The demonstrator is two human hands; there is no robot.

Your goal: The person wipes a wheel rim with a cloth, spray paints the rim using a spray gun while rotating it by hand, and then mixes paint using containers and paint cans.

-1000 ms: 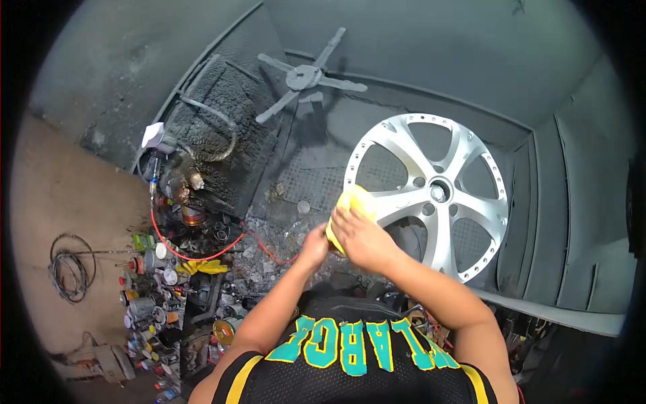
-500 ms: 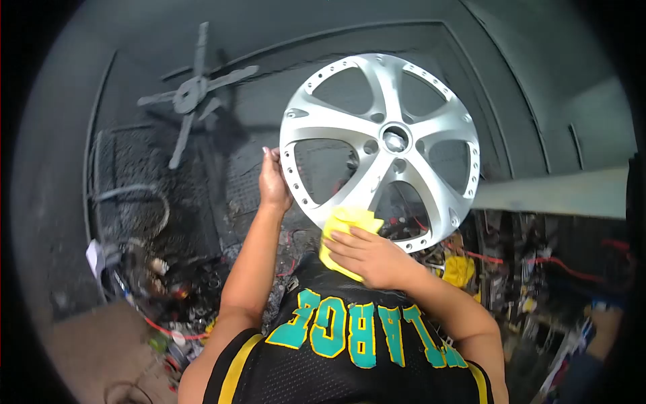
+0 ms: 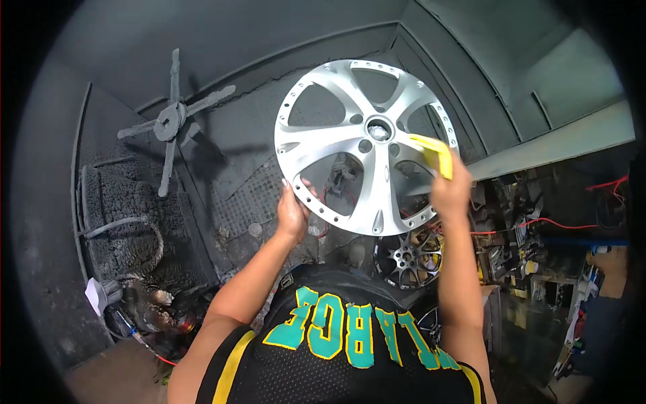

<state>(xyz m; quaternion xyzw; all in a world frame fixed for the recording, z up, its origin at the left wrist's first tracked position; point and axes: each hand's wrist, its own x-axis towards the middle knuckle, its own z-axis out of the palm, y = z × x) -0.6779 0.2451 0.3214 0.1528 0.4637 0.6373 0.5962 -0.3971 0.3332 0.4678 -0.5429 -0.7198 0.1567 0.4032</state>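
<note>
The person's left hand (image 3: 293, 214) is clamped on the lower-left edge of the silver wheel (image 3: 379, 153) — thumb in front, fingers behind. The right hand (image 3: 452, 190), slightly blurred, is closed on a yellow cloth (image 3: 439, 155) over a right-hand spoke. The wheel is before the torso, above a dark rim (image 3: 405, 256).

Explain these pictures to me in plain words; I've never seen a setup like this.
There is no machine: a person works bare-handed, with a head-worn camera looking forward and down, so their black jersey shows below. The left hand grips the edge of a silver five-spoke wheel rim. The right hand holds a yellow cloth at one spoke; whether it touches is unclear. Lower down sits a darker multi-spoke wheel; off to the left is a grey frame with radiating arms.
</note>
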